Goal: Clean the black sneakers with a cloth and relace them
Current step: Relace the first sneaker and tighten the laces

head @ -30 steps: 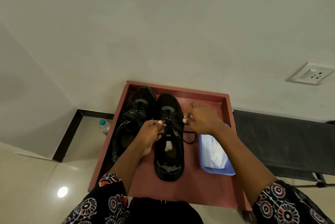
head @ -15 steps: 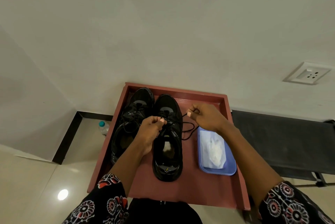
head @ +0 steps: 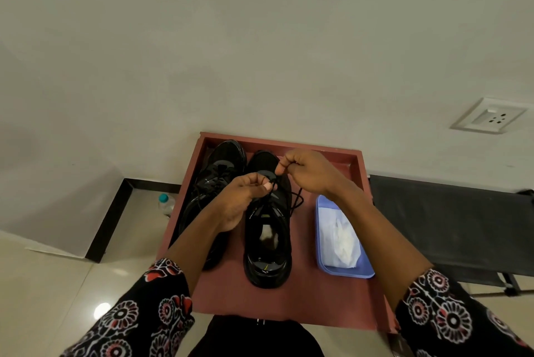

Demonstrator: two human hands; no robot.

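Two black sneakers stand side by side on a red-brown tray table [head: 303, 304], toes toward the wall. Over the right sneaker [head: 267, 244], my left hand [head: 239, 200] pinches one end of its black shoelace [head: 296, 200] above the tongue. My right hand [head: 306, 171] pinches the other end, raised over the toe. A slack loop of lace hangs off the shoe's right side. The left sneaker [head: 219, 165] is partly hidden by my left forearm. A white cloth [head: 341, 238] lies in a blue tray [head: 346, 272] to the right.
The table's raised rim [head: 358, 177] runs along the back and sides, close to the white wall. A capped plastic bottle [head: 164, 203] stands on the floor at the left. A black cot [head: 450, 218] sits at the right, a wall socket [head: 488, 118] above it.
My right hand has moved from beside the sneaker up and back over its toe, pulling the lace. My left hand has kept its pinch over the tongue. The blue tray is now uncovered.
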